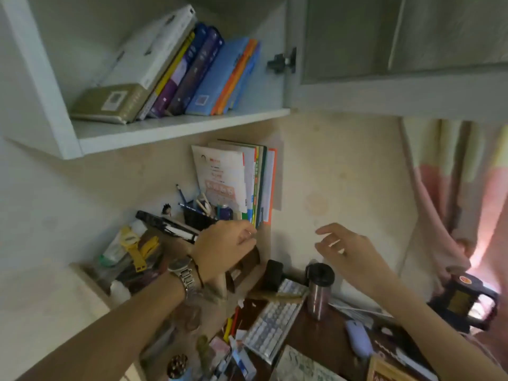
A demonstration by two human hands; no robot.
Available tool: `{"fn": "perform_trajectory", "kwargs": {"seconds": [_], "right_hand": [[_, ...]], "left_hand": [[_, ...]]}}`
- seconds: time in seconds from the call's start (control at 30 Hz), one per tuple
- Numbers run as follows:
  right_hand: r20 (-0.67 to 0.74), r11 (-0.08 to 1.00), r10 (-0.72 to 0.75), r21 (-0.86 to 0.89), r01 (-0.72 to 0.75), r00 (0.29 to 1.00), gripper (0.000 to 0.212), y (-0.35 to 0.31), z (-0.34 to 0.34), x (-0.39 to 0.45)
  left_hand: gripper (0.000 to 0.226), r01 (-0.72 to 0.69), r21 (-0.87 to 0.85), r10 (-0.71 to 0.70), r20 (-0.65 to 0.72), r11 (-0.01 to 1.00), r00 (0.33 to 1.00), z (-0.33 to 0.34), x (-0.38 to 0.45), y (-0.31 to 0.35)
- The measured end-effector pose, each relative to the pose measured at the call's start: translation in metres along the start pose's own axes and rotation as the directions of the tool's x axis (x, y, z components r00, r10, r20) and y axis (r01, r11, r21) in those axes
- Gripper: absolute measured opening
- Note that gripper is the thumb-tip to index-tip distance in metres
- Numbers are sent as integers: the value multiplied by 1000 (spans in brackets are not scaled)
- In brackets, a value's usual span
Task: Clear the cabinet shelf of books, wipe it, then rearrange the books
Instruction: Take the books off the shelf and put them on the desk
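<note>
Your left hand (pixel 231 243) and right hand (pixel 346 248) are raised empty, fingers loosely curled, below the cabinet shelf (pixel 176 130). On it, books (pixel 192 72) lean leftward over an olive book (pixel 110 101). Beneath: keyboard (pixel 272 317), tumbler (pixel 319 287).

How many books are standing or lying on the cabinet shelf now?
About 8 books on the cabinet shelf: an olive book lying flat at the left, then seven leaning: white, yellow, two purple-blue, light blue, orange, blue. Thin ones may be hidden between.
</note>
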State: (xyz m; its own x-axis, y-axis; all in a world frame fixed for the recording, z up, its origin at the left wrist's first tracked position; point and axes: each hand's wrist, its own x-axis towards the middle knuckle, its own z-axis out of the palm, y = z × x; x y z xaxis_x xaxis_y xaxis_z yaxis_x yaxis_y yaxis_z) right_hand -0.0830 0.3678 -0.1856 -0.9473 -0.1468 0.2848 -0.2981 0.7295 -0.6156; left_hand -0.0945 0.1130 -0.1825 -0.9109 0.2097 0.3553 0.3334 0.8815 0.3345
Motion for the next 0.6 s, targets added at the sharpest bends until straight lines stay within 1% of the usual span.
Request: {"fn": "perform_trajectory", "kwargs": {"seconds": [0.07, 0.13, 0.23, 0.37, 0.47, 0.6], "right_hand": [[-28, 998, -65, 5, 65, 998, 18, -21, -12, 12], [-63, 991, -132, 9, 133, 989, 19, -42, -23, 23], [-92, 976, -216, 3, 218, 972, 21, -72, -37, 37], [-121, 955, -295, -9, 297, 948, 24, -105, -51, 54], [-163, 931, -357, 21, 365, 920, 23, -125, -61, 66], [-199, 896, -427, 39, 443, 882, 23, -148, -72, 82]], "left_hand": [[23, -4, 39, 7, -59, 999, 998, -30, 7, 5], [25, -7, 73, 13, -83, 997, 996, -58, 12, 12], [26, -22, 87, 34, -144, 996, 989, -97, 18, 25], [24, -37, 137, 72, -257, 990, 964, -139, 24, 40], [25, -22, 183, 81, -321, 983, 944, -163, 30, 47], [22, 6, 155, 58, -401, 988, 914, -194, 38, 48]]}}
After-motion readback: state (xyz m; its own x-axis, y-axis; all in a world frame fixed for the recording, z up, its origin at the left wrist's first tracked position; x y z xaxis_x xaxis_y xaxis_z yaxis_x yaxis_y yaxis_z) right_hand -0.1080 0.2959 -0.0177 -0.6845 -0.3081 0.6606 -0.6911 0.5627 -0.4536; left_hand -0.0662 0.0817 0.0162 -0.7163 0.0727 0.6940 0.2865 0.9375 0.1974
